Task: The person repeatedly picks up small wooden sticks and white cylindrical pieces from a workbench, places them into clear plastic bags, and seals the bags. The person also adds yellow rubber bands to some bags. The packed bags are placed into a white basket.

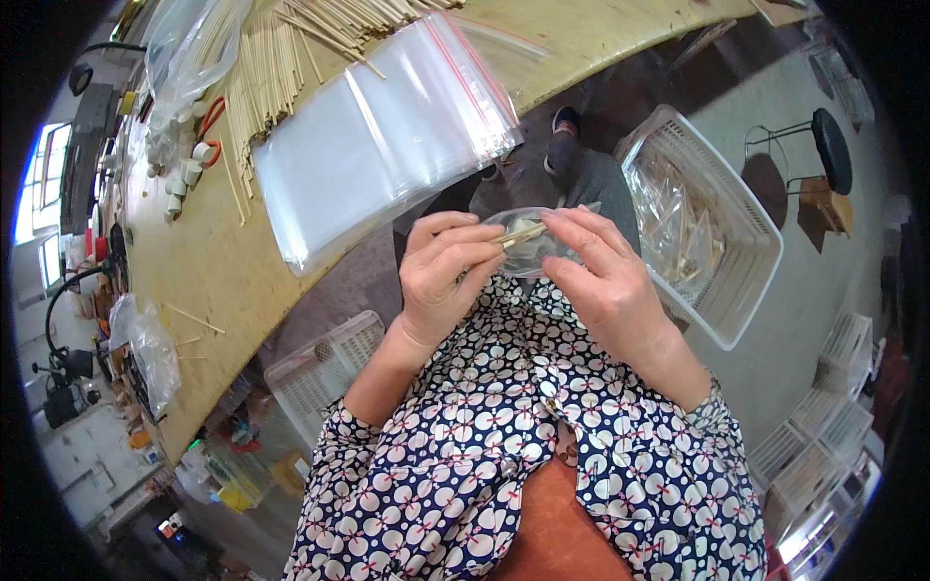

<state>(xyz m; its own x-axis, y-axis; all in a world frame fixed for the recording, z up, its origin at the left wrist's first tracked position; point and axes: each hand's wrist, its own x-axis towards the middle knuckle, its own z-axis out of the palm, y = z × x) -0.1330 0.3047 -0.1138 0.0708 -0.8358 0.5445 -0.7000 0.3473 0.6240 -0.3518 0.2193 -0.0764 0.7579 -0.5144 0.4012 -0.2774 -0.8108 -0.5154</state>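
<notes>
In front of my lap, my left hand (438,276) pinches a few thin wooden sticks (518,235). Their ends point right, at the opening of a clear plastic bag (528,261). My right hand (608,289) is closed on that bag's right side, thumb below and fingers above. Whether the stick tips are inside the bag or only against it, I cannot tell. Beyond my hands, a stack of flat clear zip bags (373,145) with red strips lies at the table edge.
Many loose wooden sticks (266,73) cover the far part of the yellowish table (218,281). Small white cups (179,184) and red-handled scissors (210,126) lie at left. A white basket (751,276) of filled bags stands right, near a black stool (831,150). Another basket (325,363) sits lower left.
</notes>
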